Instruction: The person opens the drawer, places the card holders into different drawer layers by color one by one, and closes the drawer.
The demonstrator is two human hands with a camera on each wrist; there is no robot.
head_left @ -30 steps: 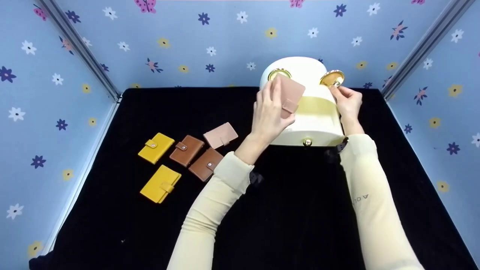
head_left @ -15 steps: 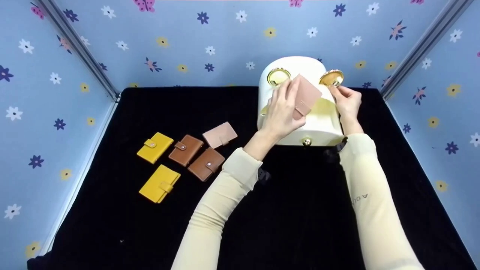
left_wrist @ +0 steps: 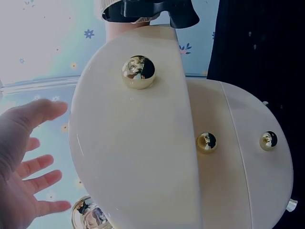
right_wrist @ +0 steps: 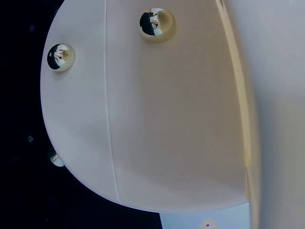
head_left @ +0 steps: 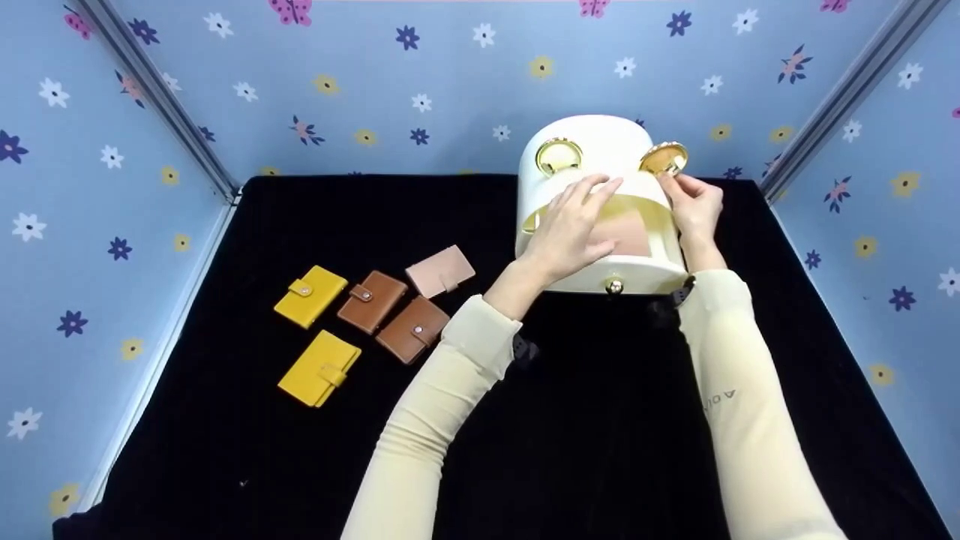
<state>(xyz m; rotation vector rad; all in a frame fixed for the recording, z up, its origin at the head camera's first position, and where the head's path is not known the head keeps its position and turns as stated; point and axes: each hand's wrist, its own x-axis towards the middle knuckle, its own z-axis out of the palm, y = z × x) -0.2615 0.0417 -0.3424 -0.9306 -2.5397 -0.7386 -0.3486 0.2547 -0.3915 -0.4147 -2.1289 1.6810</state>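
A white rounded drawer cabinet (head_left: 607, 146) stands at the back right, its top drawer (head_left: 574, 280) pulled out. Inside that drawer lies a pink card wallet (head_left: 628, 232), partly hidden by my left hand (head_left: 566, 232). The left hand is over the drawer, empty, with fingers spread; the left wrist view also shows its fingers apart beside the drawer front (left_wrist: 133, 138). My right hand (head_left: 697, 210) pinches the base of a round gold ornament (head_left: 664, 158) at the cabinet's right side. The right wrist view shows only drawer fronts with gold ball knobs (right_wrist: 157, 25).
To the left on the black cloth (head_left: 600, 450) lie another pink wallet (head_left: 441, 271), two brown wallets (head_left: 373, 301) and two yellow wallets (head_left: 321, 367). A second gold ornament (head_left: 559, 155) sits on the cabinet's left. Blue flowered panels (head_left: 450, 90) stand behind and at both sides.
My left hand moved right with the pink wallet, then let go of it; the wallet now lies in the open drawer. The right hand has stayed at the gold ornament.
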